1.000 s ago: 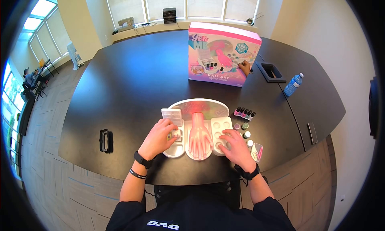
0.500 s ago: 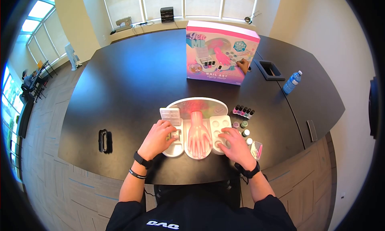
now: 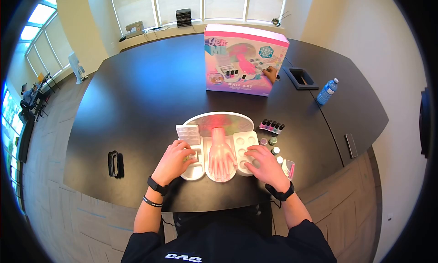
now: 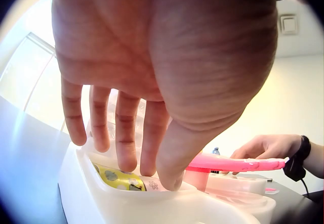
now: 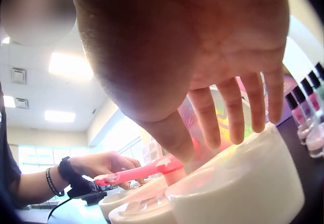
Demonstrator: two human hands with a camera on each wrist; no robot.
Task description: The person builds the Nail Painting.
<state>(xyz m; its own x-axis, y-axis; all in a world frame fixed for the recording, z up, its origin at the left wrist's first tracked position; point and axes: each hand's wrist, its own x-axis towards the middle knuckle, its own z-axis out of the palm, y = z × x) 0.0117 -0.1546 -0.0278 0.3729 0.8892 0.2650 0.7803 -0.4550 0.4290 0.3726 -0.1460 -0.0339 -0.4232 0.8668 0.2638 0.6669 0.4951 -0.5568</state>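
The left hand [image 3: 172,161], fingers spread, reaches to the yellow packet [image 4: 120,177] in the white tray [image 3: 192,173] near the desk's [image 3: 137,112] front edge; the right hand [image 3: 266,164], also spread, covers the welled palette [image 3: 238,138]; light fingertips should avoid tipping either.

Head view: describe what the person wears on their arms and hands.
The left sleeve and right sleeve are short and black. On the left are a black strap and a thin black band with pale lettering; on the right, a black cuff with a dark cable. Left hand and right hand are gloveless.
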